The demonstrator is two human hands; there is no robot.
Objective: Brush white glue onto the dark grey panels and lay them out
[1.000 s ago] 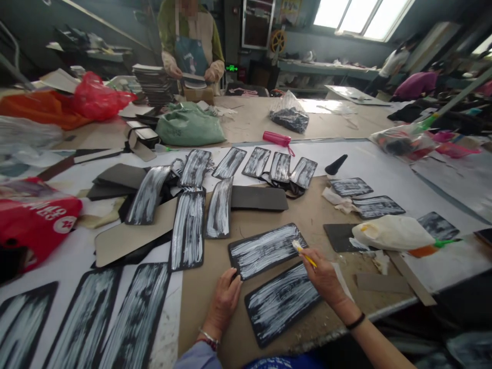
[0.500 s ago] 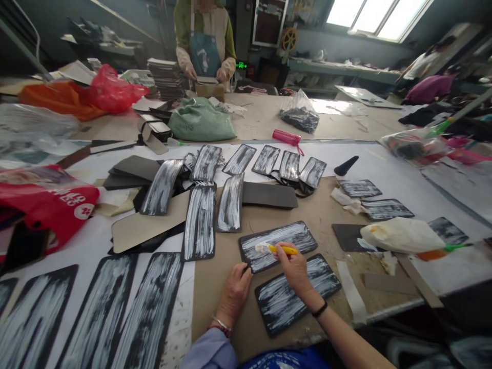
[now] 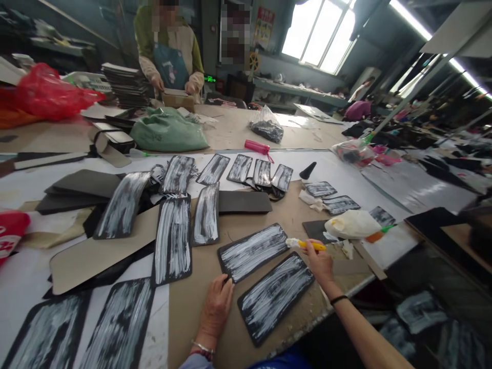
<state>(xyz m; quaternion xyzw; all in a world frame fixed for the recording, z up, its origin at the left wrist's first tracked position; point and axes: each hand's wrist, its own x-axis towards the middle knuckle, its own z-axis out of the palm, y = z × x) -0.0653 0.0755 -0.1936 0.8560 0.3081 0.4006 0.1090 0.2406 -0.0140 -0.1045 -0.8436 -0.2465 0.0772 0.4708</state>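
My left hand [image 3: 216, 307] rests on the brown board with its fingertips pressing the near-left corner of a black panel [image 3: 251, 251] smeared with white glue. My right hand [image 3: 320, 266] is closed on a yellow-handled brush [image 3: 307, 245] whose white bristles sit at the right end of that panel. A second glue-coated black panel [image 3: 274, 294] lies closer to me, between my two hands.
Several more glue-streaked black panels [image 3: 172, 238] spread over the table's left and far side. A white glue bag [image 3: 352, 224] lies to the right, a green sack [image 3: 167, 132] and a pink bottle [image 3: 257, 147] farther back. A person in an apron [image 3: 169, 56] works across the table.
My right hand swept the brush leftward across the panel, then back to its right end. My left hand stayed on the panel's corner. The view has turned right.
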